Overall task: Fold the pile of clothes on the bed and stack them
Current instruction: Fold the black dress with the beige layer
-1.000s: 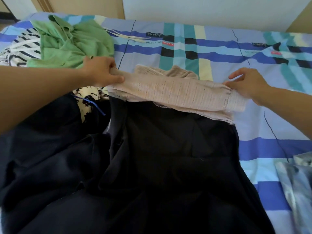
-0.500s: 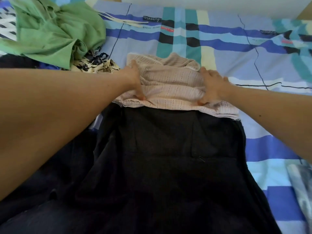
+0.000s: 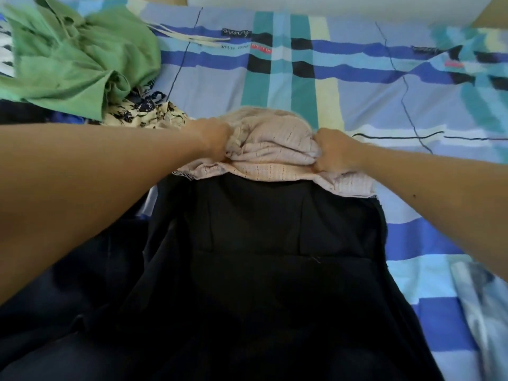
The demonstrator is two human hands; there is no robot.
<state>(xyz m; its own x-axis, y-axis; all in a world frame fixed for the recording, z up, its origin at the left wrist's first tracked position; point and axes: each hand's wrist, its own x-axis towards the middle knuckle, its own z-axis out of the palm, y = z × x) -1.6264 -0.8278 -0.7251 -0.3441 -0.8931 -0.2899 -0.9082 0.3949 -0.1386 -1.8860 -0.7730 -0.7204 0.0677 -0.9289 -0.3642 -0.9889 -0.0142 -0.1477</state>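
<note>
A pale pink knit garment [image 3: 270,149] lies bunched at the far end of a spread black garment [image 3: 275,257] in the middle of the bed. My left hand [image 3: 213,138] grips its left side with curled fingers. My right hand [image 3: 334,152] grips its right side the same way. The pink cloth is gathered into a rounded mound between the two hands, with a flat layer of it underneath. Further clothes lie at the upper left: a crumpled green garment [image 3: 74,56], a yellow one with dark print [image 3: 145,116] and a striped one at the frame's edge.
The bed carries a plaid sheet [image 3: 302,78] in blue, teal and yellow. A dark navy garment [image 3: 68,312] spreads over the near left. A pale blue-grey patterned cloth [image 3: 483,312] lies at the right edge. A white wall rises behind the bed.
Both hands moved inward from the ends of the pink garment and curled into it. The cloth went from a flat wide strip to a bunched mound between them.
</note>
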